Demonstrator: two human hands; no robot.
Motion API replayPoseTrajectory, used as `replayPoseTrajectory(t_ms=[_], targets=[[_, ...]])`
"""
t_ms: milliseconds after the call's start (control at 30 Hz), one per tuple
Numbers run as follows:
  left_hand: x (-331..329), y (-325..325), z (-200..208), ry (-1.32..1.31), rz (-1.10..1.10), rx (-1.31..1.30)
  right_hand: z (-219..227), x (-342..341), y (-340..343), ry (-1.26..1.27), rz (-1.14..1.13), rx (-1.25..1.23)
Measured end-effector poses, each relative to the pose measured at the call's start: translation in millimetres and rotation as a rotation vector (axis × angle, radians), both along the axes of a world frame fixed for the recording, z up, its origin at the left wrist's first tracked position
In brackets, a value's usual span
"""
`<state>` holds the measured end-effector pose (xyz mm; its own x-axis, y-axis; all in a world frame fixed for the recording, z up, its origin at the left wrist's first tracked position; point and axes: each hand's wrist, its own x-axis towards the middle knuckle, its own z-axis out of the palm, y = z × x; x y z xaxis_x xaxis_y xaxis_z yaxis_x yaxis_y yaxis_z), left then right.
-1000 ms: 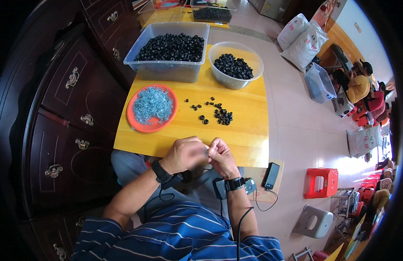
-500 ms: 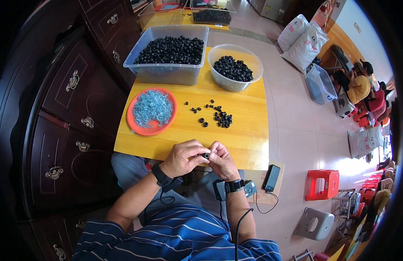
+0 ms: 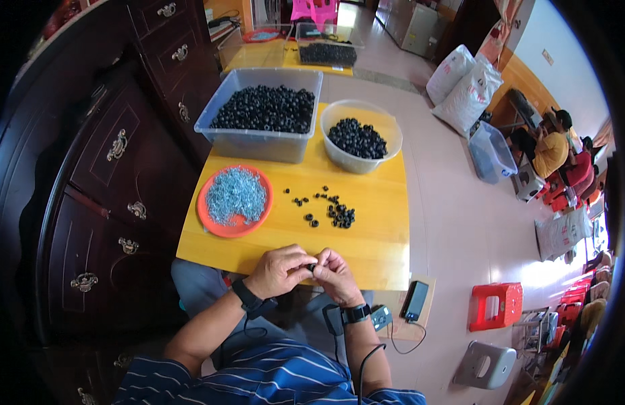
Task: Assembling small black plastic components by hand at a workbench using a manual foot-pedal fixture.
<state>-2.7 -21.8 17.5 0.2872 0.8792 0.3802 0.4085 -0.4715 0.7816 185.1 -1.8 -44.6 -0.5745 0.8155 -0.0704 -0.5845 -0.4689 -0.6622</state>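
Black part (image 3: 311,267) at six-o'clock edge of table (image 3: 370,246), pinched by left grip (image 3: 278,272), right grip (image 3: 339,279) closure unclear, long axis and facing indiscernible

dark cabinet (image 3: 110,223), pale floor (image 3: 454,229)

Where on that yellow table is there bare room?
The yellow table is bare right of the loose black pieces, to its right edge, and, more narrowly, between them and the orange plate. Crowded: the back, by rectangular bin and round tub; mid-front, by left hand and right hand.
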Motion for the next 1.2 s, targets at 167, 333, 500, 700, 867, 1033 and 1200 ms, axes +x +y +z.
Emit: replayPoseTrajectory(t_ms=[167, 333, 500, 700, 867, 1033, 1200], targets=[[-8.5, -6.0, -1.5, -0.092, 0.03, -0.219, 11.1, -3.8, 6.3, -0.065, 0.035, -0.074], [-33.1, -6.4, -24.9, -0.182, 0.132, -0.313, 36.2, -1.5, 48.3, -0.221, -0.093, 0.027], [-38.4, -7.9, -39.4, -0.127, 0.179, -0.224, 86.5, 1.6, 134.7, -0.33, -0.484, 0.278], [-35.6, -9.7, -37.8, -0.127, 0.234, -0.24, 82.9, 8.3, 146.7, -0.365, -0.74, 0.342], [-36.0, -10.7, -37.9, -0.1, 0.234, -0.207, 32.3, 18.1, 104.9, -0.382, -0.629, 0.271], [-34.6, -4.2, -37.8, -0.121, 0.249, -0.187, 16.8, 21.4, 50.9, -0.529, -0.354, 0.218], [-46.3, 0.1, -38.7, 0.05, 0.07, -0.329, 43.2, 89.9, 7.8, -0.531, 0.195, 0.167]])
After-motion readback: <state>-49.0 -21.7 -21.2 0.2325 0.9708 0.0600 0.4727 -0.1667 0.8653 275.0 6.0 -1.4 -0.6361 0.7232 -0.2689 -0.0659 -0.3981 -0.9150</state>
